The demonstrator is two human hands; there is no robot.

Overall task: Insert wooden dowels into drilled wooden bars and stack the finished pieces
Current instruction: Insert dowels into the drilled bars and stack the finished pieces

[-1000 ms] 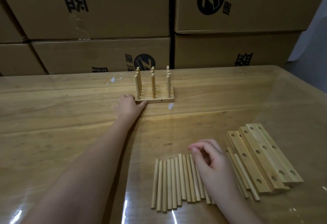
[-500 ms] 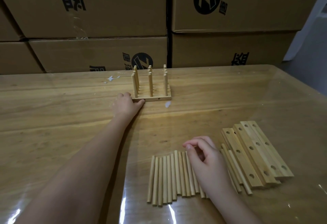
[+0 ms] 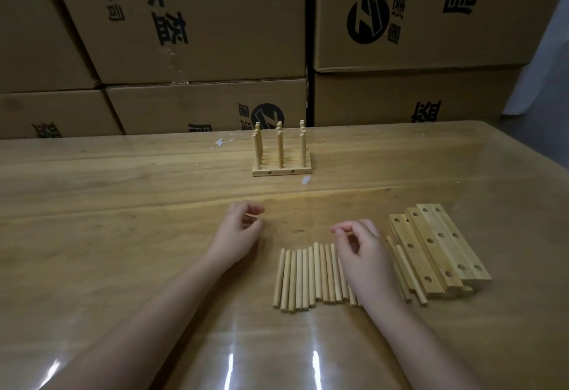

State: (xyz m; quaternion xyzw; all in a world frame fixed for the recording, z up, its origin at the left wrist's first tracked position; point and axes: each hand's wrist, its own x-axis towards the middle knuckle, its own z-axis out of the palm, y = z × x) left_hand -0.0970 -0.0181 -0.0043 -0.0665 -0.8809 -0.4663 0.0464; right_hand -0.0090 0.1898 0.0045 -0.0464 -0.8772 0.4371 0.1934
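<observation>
Left hand (image 3: 238,235) withdrew from rack (image 3: 281,171); boxes (image 3: 197,19) behind.

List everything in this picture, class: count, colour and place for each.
Table: one, glossy light wood, spanning the view.
Cardboard boxes: several, brown with black print, stacked at the back.
Finished pieces: one group, pale wood, dowels upright, far centre.
Loose dowels: a dozen or more, pale wood, near-centre row, some hidden.
Drilled bars: about four, pale wood, near right.
White specks: two, far centre.
Left grip: bare hand, loosely curled, empty, left of the row.
Right grip: bare hand, loosely curled, over the row's right end.
</observation>
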